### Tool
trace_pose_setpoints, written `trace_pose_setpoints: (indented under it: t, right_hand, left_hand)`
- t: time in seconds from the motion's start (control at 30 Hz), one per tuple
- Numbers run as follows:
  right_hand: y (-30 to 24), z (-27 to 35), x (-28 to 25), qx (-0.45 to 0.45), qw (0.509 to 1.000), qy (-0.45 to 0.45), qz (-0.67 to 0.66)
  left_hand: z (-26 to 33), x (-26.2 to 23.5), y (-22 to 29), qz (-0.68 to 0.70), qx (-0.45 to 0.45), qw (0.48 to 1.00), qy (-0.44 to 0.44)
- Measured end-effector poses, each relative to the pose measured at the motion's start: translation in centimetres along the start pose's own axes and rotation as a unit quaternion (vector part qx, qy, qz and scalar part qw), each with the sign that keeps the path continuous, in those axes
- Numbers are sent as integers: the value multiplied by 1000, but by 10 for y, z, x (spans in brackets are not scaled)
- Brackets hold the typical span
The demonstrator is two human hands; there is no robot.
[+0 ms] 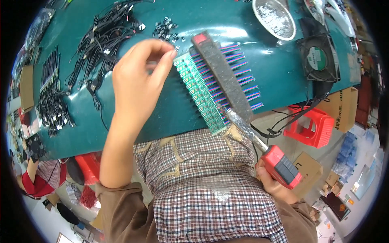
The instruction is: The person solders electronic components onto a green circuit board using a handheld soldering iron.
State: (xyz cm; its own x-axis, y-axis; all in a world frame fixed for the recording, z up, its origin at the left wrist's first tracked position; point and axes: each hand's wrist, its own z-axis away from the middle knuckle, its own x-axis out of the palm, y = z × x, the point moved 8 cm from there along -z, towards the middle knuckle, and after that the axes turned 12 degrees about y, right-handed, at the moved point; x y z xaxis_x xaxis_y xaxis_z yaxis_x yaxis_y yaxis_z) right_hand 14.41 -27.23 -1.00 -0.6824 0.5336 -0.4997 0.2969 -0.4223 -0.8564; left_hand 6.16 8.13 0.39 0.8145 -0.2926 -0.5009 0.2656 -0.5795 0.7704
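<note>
My right hand [272,183] is wrapped round the red and black handle of a soldering iron [279,165]. Its metal barrel points up and left, with the tip at the lower part of a green circuit board panel [198,91]. Above the panel's far end my left hand [137,79] has thumb and forefinger pinched together; anything between them is too small to make out. Short blue, pink and dark wires [249,79] run in rows out from the panel's right side. Across them lies a long dark bar [225,75] with a red patch at its far end.
Small black parts [165,29] are scattered beyond my left hand. Bundles of black cables [99,38] lie at the left. A metal bowl [274,18] and a black fan [318,58] stand at the right. A red stool [312,126] is below the table; another person [44,176] sits at far left.
</note>
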Motion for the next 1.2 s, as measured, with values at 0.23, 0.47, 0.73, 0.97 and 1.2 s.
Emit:
trace_pose_setpoints:
  t: [0.23,0.47,0.73,0.97,1.2]
  right_hand:
    - [-1,6,-3,6,999,37,-12]
    - [13,17,-6,55,997,60,-15]
    - [17,10,-3,46,998,41,-22]
    - [6,-3,5,4,1000,12,-17]
    - [5,6,1,15,999,26,-10]
  left_hand:
    - [-85,118,27,-157,192,962,-112]
    - [-116,146,27,-18,124,987,-100]
    - [-80,4,0,-94,93,990,-58]
    - [-8,-14,-33,-280,71,957,-7]
    - [-5,-10,-32,-257,99,960,45]
